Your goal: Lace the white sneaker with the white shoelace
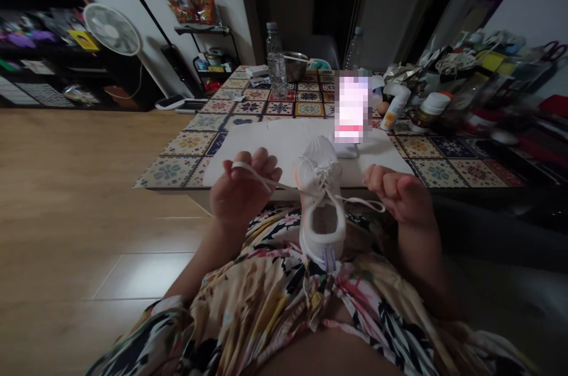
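Note:
A white sneaker (pixel 320 157) rests between the table edge and my lap, toe toward the table and heel toward me. Its lace is threaded through the eyelets, and the two ends run out to either side. My left hand (pixel 242 190) is closed on the left end of the white shoelace (pixel 284 186), which loops over the fingers. To the right of the shoe, my right hand (pixel 399 191) is closed at the other lace end, which makes a loose loop beside the fingers. Both hands are apart from the shoe itself.
A white sheet (pixel 248 138) covers the near part of the patterned tabletop (pixel 177 145). Beyond the shoe stands a lit, blurred screen (pixel 352 107). A plastic bottle (pixel 276 62) and a metal bowl (pixel 296 68) stand farther back. Jars and clutter crowd the right side.

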`<action>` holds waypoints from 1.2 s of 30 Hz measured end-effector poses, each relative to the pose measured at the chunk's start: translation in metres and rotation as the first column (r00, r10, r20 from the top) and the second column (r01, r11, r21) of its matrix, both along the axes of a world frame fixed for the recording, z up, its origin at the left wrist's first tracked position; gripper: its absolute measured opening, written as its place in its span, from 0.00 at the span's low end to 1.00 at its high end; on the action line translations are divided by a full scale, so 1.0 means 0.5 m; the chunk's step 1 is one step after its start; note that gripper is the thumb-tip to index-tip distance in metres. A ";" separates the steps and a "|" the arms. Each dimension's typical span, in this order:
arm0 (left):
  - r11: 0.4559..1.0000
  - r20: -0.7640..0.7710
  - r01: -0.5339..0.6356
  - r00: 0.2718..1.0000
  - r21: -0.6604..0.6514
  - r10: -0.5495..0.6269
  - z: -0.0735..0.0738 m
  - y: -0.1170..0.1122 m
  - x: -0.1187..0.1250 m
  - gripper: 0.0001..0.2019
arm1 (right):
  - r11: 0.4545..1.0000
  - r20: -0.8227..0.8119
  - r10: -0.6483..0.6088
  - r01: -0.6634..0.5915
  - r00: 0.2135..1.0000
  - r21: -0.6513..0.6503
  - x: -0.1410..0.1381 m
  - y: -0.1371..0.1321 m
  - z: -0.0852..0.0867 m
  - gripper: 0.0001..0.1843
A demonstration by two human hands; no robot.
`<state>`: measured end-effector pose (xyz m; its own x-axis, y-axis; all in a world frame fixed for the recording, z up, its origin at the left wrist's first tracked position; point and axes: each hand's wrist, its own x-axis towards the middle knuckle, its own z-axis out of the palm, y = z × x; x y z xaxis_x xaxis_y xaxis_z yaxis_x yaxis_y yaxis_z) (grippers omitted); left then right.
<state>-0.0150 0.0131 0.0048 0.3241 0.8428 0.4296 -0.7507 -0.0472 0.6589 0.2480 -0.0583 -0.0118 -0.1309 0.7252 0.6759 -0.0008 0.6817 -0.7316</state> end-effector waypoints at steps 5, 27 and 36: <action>0.998 0.139 -0.030 0.990 0.057 0.021 0.005 0.010 -0.033 0.18 | 0.972 0.025 -0.234 0.234 0.972 -0.021 0.002 0.005 0.000 0.28; 0.987 0.262 -0.164 0.952 -0.006 0.160 -0.007 0.044 -0.092 0.21 | 0.850 0.187 0.519 -0.526 0.834 -0.013 0.095 -0.022 -0.002 0.18; 0.997 0.348 -0.076 0.935 -0.006 0.073 0.003 0.036 -0.080 0.18 | 0.934 0.301 0.043 0.068 0.953 -0.350 0.023 -0.021 0.010 0.06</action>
<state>-0.0552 0.0310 0.0061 0.0896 0.8554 0.5102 -0.9271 -0.1156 0.3566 0.2596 -0.0686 -0.0070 -0.2754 0.9111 0.3066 0.2623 0.3781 -0.8878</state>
